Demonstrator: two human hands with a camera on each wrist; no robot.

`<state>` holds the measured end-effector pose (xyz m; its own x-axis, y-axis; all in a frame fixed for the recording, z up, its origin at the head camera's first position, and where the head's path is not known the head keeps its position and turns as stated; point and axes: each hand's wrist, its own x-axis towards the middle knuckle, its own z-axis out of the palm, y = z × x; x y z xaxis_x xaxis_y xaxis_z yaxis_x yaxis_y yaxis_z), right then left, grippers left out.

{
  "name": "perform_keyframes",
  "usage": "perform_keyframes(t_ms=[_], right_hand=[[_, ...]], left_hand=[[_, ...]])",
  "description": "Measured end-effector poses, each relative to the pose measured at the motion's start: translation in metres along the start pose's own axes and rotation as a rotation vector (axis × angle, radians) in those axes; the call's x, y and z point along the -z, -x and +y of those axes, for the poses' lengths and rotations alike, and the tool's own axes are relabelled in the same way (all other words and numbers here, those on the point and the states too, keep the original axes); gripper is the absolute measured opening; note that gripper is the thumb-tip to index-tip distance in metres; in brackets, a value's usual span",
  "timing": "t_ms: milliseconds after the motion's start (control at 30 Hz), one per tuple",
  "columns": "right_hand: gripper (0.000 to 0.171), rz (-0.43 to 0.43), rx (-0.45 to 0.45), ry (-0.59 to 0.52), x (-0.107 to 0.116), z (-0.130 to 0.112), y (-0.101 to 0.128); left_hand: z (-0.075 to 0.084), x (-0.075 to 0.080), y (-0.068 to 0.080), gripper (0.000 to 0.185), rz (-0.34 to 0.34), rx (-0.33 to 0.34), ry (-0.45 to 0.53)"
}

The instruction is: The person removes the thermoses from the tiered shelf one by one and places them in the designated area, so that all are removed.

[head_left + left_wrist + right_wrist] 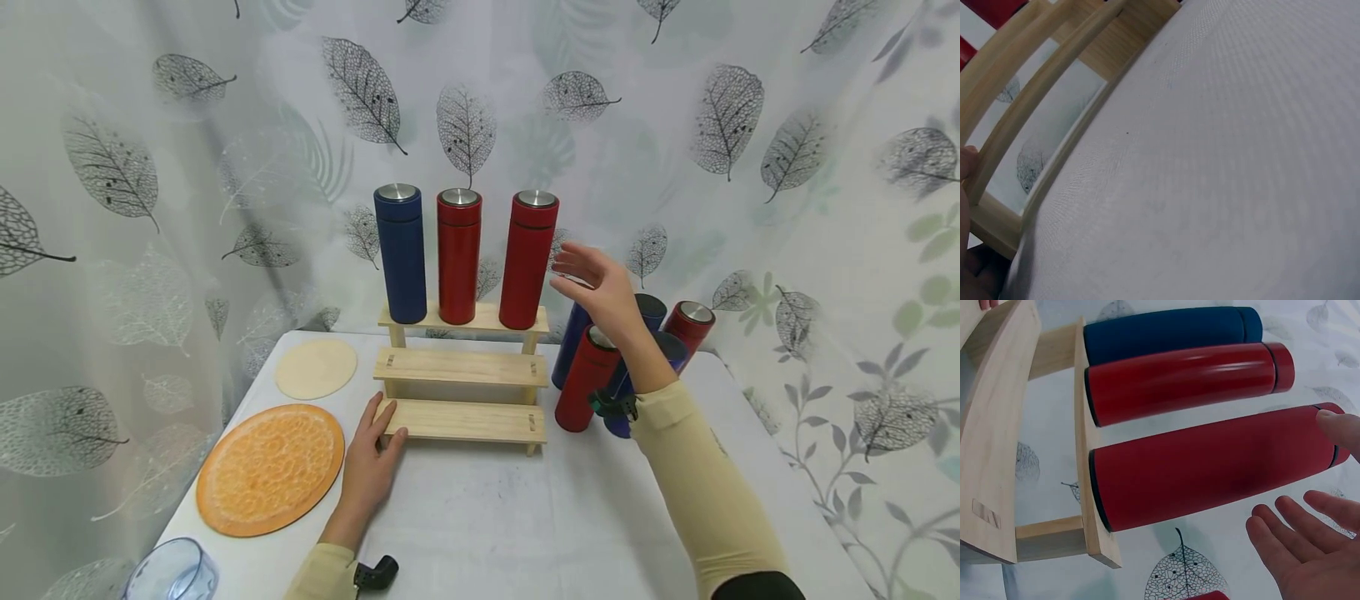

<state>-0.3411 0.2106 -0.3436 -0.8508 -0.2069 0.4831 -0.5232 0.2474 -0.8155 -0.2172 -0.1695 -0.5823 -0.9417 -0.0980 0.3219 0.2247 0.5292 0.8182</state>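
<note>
Lying at the far left of the white table are a clear plastic cup, cut off by the bottom edge, an orange round mat and a smaller pale disc behind it. The left hand is resting flat on the table with its fingers straight and close together, fingertips touching the left end of the bottom step of the wooden rack; the left wrist view is showing only a thumb edge, the rack's frame and blurred cloth. Standing upright on the top step are a blue flask, a red flask and a second red flask, this last one leaning slightly. The right hand is hovering just beside that rightmost flask, fingers spread and relaxed, gripping nothing; in the right wrist view the open palm is sitting close to the flask's side without clearly touching it. Crowding the table to the right of the rack is a cluster of more flasks, red and blue; the right forearm is covering several of them, so their number is hard to make out. A leaf-print curtain is hanging behind everything.
</note>
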Motion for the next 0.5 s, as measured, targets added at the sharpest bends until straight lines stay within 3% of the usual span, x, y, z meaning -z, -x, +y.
perform_keyframes(t_ms=[500], right_hand=[[0.066,0.001,-0.077,0.029,-0.01,0.003,-0.022]], left_hand=[[0.001,0.0,0.001,0.056,0.001,0.0,-0.001]])
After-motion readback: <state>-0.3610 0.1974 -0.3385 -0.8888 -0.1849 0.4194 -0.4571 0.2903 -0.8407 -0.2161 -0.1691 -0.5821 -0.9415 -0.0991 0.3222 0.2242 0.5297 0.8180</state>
